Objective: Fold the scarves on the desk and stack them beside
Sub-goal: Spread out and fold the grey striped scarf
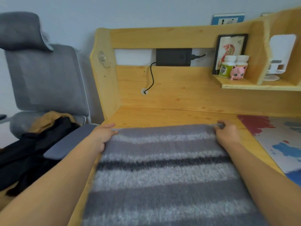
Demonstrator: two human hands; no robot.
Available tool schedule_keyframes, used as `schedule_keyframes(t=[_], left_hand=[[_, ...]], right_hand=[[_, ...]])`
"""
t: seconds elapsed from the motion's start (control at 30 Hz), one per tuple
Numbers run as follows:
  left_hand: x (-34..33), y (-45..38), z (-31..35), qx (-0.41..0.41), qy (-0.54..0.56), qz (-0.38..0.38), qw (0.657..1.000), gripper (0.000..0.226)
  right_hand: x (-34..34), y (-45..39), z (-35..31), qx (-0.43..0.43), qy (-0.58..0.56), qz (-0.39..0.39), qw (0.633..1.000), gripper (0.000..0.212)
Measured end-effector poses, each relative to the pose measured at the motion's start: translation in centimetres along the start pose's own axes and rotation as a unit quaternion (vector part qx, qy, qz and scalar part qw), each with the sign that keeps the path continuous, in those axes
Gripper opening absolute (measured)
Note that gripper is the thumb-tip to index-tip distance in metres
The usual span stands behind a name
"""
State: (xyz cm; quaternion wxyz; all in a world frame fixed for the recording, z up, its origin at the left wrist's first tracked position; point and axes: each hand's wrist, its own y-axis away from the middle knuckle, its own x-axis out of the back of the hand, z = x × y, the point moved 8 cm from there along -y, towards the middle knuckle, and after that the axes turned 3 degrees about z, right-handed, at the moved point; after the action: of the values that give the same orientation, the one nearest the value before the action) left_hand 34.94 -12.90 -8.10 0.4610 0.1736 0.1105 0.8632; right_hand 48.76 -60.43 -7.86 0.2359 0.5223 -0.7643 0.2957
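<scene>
Grey striped scarf (164, 173) spread flat on my desk (171, 116), running from near edge toward back. My left hand (104, 136) pinches its far left corner, fingers curled on edge. My right hand (227, 132) pinches far right corner likewise. Painted mat (280, 141) beside, right. Chair (44, 79) left. Shelf (244, 84) with bottles (231, 66) behind.

- Soft, even daylight fills the view, with no glare.
- Faint shadows sit under the shelf (259, 86) and along the forearms.
- Motion blur smears the striped scarf (164, 173) and the chair (44, 75).
- Wide-angle bending curves the desk (171, 115) edges.
</scene>
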Motion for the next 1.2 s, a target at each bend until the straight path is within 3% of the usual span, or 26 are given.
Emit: schedule_keyframes(t=[0.1, 0.2, 0.33, 0.43, 0.47, 0.53, 0.57, 0.6, 0.67, 0.73, 0.8, 0.97, 1.07, 1.2], left_hand=[[1.0, -0.3, -0.5, -0.075, -0.029, 0.066, 0.995, 0.051], [0.5, -0.2, -0.6, -0.152, -0.101, 0.077, 0.98, 0.047], [0.2, -0.2, 0.4, -0.128, -0.135, 0.057, 0.981, 0.03], [-0.2, 0.2, 1.5, -0.105, -0.262, 0.05, 0.958, 0.034], [-0.4, 0.3, 1.5, -0.092, -0.358, 0.064, 0.927, 0.035], [-1.6, 1.6, 2.4, -0.123, -0.595, 0.15, 0.78, 0.038], [-3.6, 2.9, 3.4, -0.204, -0.634, 0.177, 0.725, 0.042], [-6.5, 4.4, 4.1, -0.306, -0.613, 0.166, 0.709, 0.049], [-13.1, 7.3, 3.8, -0.422, -0.547, 0.016, 0.723, 0.058], [-18.3, 8.1, 0.9, -0.385, -0.566, -0.148, 0.714, 0.065], [-20.4, 7.6, -1.4, -0.327, -0.607, -0.213, 0.692, 0.069], [-20.0, 6.6, -1.8, -0.241, -0.636, -0.175, 0.712, 0.073], [-20.2, 5.8, 0.2, -0.231, -0.624, -0.126, 0.735, 0.059], [-19.3, 3.5, 2.5, -0.232, -0.653, -0.034, 0.72, 0.049]], right_hand=[[0.0, -0.5, 0.5, -0.01, 0.005, 0.002, 1.0, 0.05], [0.2, -0.7, 1.1, -0.025, -0.007, 0.006, 1.0, 0.058], [0.1, -0.8, 0.8, -0.027, -0.024, -0.007, 0.999, 0.042], [0.0, -0.5, 0.3, -0.023, -0.044, -0.011, 0.999, 0.039], [0.1, -0.4, 0.2, -0.018, -0.052, -0.011, 0.998, 0.041], [0.3, -0.2, 0.2, -0.015, -0.063, -0.011, 0.998, 0.048], [0.2, -0.2, 0.3, -0.016, -0.062, -0.013, 0.998, 0.05], [0.2, -0.1, 0.3, -0.014, -0.06, -0.015, 0.998, 0.051], [0.2, -0.2, 0.3, -0.009, -0.052, -0.016, 0.998, 0.049], [0.2, -0.4, 0.5, -0.009, -0.046, -0.01, 0.999, 0.047], [0.4, -0.7, 0.7, -0.016, -0.048, 0.001, 0.999, 0.044], [1.1, -1.0, 1.9, -0.07, -0.102, 0.035, 0.992, 0.039], [0.9, -0.7, 1.2, -0.028, -0.043, 0.027, 0.998, 0.04], [-0.1, -0.3, -0.1, 0.033, 0.076, 0.01, 0.997, 0.043]])
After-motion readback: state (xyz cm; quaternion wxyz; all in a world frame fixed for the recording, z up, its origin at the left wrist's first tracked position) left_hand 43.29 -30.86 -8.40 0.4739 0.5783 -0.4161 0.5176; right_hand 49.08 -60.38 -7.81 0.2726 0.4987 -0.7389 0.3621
